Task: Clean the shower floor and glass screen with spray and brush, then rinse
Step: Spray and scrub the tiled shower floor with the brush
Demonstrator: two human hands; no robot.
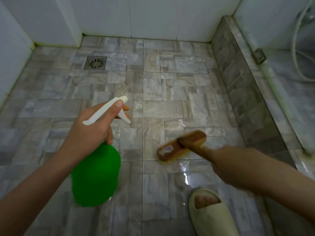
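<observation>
The left hand (88, 128) grips the green plastic spray bottle (95, 176) clear above the grey stone-tile floor (51, 92), freeing the right hand (192, 142) to press the wooden yellow-bristled scrubbing brush (172, 150) onto wet mid-floor tiles.

Wet tiled floor (153, 86) (drain (95, 63) set in) bears brush (172, 150), slipper (213, 217).

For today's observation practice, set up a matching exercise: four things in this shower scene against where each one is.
Things:
1. spray bottle
2. brush
3. drain
4. slipper

Places:
A. far left of the floor, near the wall
B. in the right hand, bristles on the tiles
C. bottom of the view, on a foot
D. in the left hand

Pairs: 1-D, 2-B, 3-A, 4-C
</observation>
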